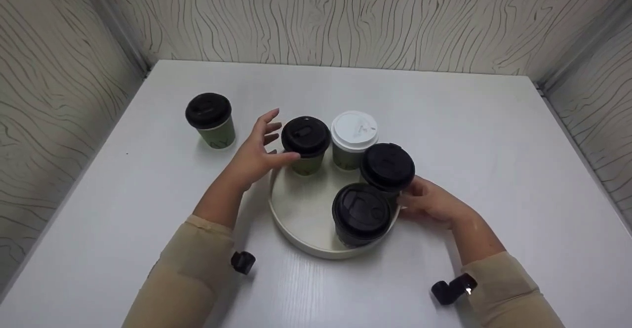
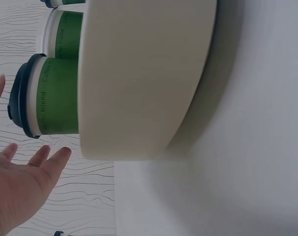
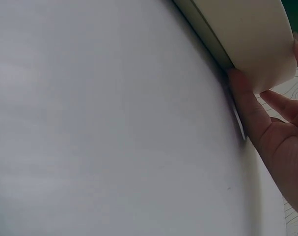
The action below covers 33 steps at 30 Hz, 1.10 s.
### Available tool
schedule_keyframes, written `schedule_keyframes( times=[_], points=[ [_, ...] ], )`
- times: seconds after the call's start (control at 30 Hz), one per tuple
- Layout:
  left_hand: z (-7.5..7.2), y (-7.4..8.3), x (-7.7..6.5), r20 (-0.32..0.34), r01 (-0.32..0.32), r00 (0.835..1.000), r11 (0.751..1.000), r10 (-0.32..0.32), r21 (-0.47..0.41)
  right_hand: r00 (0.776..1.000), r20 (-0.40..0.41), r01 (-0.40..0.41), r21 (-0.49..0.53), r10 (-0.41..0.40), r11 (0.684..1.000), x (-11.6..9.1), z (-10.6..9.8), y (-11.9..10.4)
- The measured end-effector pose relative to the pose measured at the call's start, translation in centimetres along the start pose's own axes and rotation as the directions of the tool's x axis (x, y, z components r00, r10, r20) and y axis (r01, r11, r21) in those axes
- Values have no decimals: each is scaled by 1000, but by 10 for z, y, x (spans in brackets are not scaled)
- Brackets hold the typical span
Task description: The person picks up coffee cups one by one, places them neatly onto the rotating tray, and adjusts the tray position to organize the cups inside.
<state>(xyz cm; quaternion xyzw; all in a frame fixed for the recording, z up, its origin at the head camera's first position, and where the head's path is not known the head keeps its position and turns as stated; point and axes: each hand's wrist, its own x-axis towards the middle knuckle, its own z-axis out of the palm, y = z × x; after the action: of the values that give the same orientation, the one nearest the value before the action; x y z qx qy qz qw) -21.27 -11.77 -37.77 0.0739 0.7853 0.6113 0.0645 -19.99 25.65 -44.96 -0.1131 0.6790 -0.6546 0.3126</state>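
A round cream tray (image 1: 301,234) carries several green paper cups with lids. My left hand (image 1: 254,155) is spread beside the tray's left cup (image 1: 306,138), which has a black lid; the thumb is close to that lid. In the left wrist view the fingers (image 2: 55,164) look apart from the cup and the tray wall. My right hand (image 1: 434,202) grips the tray's right edge, next to a black-lidded cup (image 1: 387,167). From the right wrist, a digit (image 3: 249,105) presses low on the tray wall (image 3: 257,39); the other fingers are partly hidden.
A white-lidded cup (image 1: 353,135) stands at the tray's back, and another black-lidded cup (image 1: 360,214) at its front right. Outside the tray, a green cup with a black lid (image 1: 212,120) stands on the white table (image 1: 123,209) at the left. Wood-patterned walls (image 1: 321,17) surround the table.
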Motion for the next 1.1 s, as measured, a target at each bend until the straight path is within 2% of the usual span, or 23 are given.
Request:
schedule_keyframes(
  times=[0.13, 0.67, 0.93, 1.1],
  points=[
    [-7, 2, -4, -6, -5, 1000, 1000, 5, -7, 1000, 8, 9, 10, -9, 1000, 0, 0, 0],
    [-40, 21, -27, -75, -52, 996, 998, 54, 37, 1000, -27, 0, -84, -2, 996, -6, -2, 1],
    [-53, 21, -36, -107, -59, 992, 995, 68, 81, 1000, -19, -9, -77, 8, 997, -8, 0, 0],
    [-57, 24, -42, -119, -81, 989, 994, 89, 73, 1000, -25, -17, -44, 16, 999, -9, 0, 0]
  ],
)
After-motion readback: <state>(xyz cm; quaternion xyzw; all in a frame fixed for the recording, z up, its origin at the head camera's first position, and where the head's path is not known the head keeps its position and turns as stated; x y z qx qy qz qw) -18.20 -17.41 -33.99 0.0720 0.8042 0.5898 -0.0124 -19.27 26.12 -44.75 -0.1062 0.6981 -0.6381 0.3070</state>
